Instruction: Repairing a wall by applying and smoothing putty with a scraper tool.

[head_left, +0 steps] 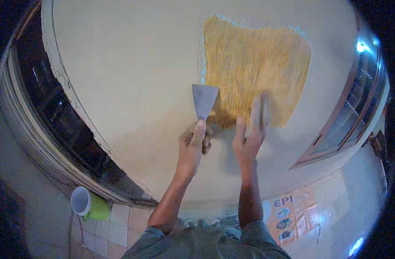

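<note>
My left hand [188, 151] is closed around the handle of a putty knife [205, 99], thumb along it. The flat grey trapezoid blade points up and overlaps the lower left edge of an ochre-yellow, streaky painted patch [256, 64] on the pale wall. Traces of light blue run along the patch's top and left edges. My right hand [248, 140] is open, its fingers stretched upward in front of the lower part of the patch. Those fingers are blurred, and I cannot tell whether they touch the wall.
The cream wall [124, 73] fills the middle. A dark barred opening [70, 112] lies to the left, and a framed window [348, 116] to the right. Below stand a green bucket [99, 208] with a pale rim, floor tiles [118, 216] and a printed orange-and-white sheet [299, 211].
</note>
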Demonstrator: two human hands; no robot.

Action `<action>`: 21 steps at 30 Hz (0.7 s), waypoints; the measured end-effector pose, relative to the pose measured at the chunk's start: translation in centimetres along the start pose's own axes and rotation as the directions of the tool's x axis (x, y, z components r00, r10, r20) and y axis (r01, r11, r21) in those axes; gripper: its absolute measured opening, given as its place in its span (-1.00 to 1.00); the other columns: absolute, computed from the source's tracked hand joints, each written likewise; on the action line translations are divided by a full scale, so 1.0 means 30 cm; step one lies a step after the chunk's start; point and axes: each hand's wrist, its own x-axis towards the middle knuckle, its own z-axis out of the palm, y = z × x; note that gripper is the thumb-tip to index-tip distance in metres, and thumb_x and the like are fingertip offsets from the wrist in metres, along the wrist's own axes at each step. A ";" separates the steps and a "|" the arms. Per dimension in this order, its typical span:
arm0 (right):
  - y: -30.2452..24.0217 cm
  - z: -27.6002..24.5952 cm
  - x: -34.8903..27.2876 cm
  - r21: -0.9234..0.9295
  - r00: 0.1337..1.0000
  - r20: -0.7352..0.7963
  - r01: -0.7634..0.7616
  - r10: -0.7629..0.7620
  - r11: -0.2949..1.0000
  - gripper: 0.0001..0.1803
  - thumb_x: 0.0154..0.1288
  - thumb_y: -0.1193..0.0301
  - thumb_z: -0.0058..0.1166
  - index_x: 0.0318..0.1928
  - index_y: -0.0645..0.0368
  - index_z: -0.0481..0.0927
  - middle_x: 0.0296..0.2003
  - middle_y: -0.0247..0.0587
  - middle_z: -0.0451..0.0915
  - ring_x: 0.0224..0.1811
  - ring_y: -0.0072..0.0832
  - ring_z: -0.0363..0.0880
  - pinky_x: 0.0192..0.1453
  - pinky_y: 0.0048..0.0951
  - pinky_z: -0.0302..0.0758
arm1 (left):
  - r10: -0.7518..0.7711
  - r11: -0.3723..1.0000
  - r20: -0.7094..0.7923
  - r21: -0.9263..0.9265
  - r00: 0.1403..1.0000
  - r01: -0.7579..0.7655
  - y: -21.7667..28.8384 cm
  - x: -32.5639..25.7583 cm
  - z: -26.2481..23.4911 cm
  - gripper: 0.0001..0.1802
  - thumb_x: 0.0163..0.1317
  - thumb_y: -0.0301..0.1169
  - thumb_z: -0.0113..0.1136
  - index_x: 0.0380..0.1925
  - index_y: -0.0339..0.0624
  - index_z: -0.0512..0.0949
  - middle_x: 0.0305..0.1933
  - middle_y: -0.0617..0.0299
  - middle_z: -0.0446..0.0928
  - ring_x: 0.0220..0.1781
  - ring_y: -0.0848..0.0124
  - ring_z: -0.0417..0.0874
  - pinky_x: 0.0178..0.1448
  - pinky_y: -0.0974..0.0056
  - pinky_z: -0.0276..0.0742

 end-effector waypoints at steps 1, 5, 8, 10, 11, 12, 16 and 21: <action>-0.051 -0.004 -0.056 0.213 0.989 0.101 -0.127 0.107 0.969 -0.43 0.43 0.40 -0.03 0.43 0.11 0.38 0.49 0.19 0.17 0.53 0.22 0.10 0.56 0.09 0.03 | 0.019 1.000 -0.005 -0.010 1.000 -0.019 0.003 0.009 -0.016 -0.57 0.52 -0.04 0.04 -0.40 -0.12 0.56 -0.58 0.45 0.39 -0.57 0.66 0.31 -0.51 0.43 0.14; -0.170 -0.029 -0.223 0.176 0.965 0.261 -0.082 0.034 0.981 -0.32 0.32 0.49 0.07 0.46 0.07 0.32 0.37 0.21 0.30 0.34 0.21 0.33 0.41 0.04 0.29 | -0.155 0.966 -0.025 -0.214 0.988 0.146 -0.071 -0.022 0.036 -0.62 0.54 -0.10 0.03 -0.28 -0.14 0.63 -0.60 0.44 0.43 -0.59 0.67 0.33 -0.52 0.41 0.20; -0.216 -0.036 -0.242 0.160 0.909 0.393 -0.214 0.137 0.964 -0.33 0.32 0.55 0.03 0.46 0.07 0.33 0.25 0.20 0.40 0.25 0.16 0.41 0.33 -0.02 0.37 | -0.330 0.900 -0.089 -0.331 0.940 0.284 -0.038 -0.076 0.066 -0.66 0.56 -0.17 -0.02 -0.17 -0.16 0.65 -0.58 0.43 0.47 -0.59 0.69 0.36 -0.50 0.40 0.29; -0.246 -0.021 -0.232 0.149 0.888 0.425 -0.259 0.175 0.954 -0.36 0.35 0.60 -0.02 0.45 0.08 0.36 0.19 0.18 0.46 0.22 0.11 0.44 0.31 -0.08 0.40 | -0.292 0.939 0.027 -0.181 0.956 0.292 -0.089 -0.061 -0.026 -0.63 0.57 -0.20 -0.17 -0.16 -0.19 0.58 -0.44 0.34 0.53 -0.58 0.57 0.44 -0.46 0.36 0.46; -0.249 -0.013 -0.225 0.203 0.918 0.371 -0.227 0.140 0.952 -0.35 0.33 0.61 -0.01 0.45 0.09 0.35 0.17 0.16 0.47 0.19 0.10 0.46 0.27 -0.10 0.43 | -0.296 0.938 0.036 -0.176 0.955 0.297 -0.093 -0.061 -0.029 -0.63 0.57 -0.20 -0.17 -0.16 -0.19 0.58 -0.44 0.34 0.53 -0.58 0.57 0.44 -0.46 0.36 0.46; -0.253 -0.008 -0.224 0.254 0.944 0.314 -0.191 0.106 0.948 -0.33 0.31 0.62 0.01 0.45 0.09 0.35 0.16 0.14 0.49 0.17 0.09 0.48 0.23 -0.11 0.46 | -0.294 0.939 0.037 -0.174 0.955 0.296 -0.091 -0.061 -0.028 -0.64 0.57 -0.18 -0.16 -0.15 -0.17 0.56 -0.45 0.36 0.52 -0.59 0.58 0.42 -0.47 0.36 0.45; -0.246 -0.012 -0.242 0.324 0.952 0.277 -0.223 0.133 0.919 -0.18 0.22 0.65 0.04 0.50 -0.06 0.25 0.15 0.21 0.48 0.08 0.19 0.51 0.16 0.02 0.49 | -0.325 0.878 0.171 -0.310 0.930 0.363 -0.059 -0.063 -0.006 -0.67 0.58 -0.15 -0.10 -0.06 -0.16 0.50 -0.19 0.25 0.56 -0.20 0.48 0.61 -0.19 0.35 0.56; -0.280 -0.001 -0.268 0.199 0.899 0.310 -0.380 0.310 0.903 -0.11 0.10 0.64 0.12 0.49 -0.11 0.27 -0.05 0.13 0.56 -0.17 0.12 0.61 -0.11 0.03 0.58 | -0.026 0.972 0.006 0.232 1.000 0.024 0.001 -0.099 -0.061 -0.72 0.51 -0.27 0.06 0.04 -0.24 0.47 -0.07 0.19 0.56 -0.05 0.38 0.60 -0.03 0.25 0.56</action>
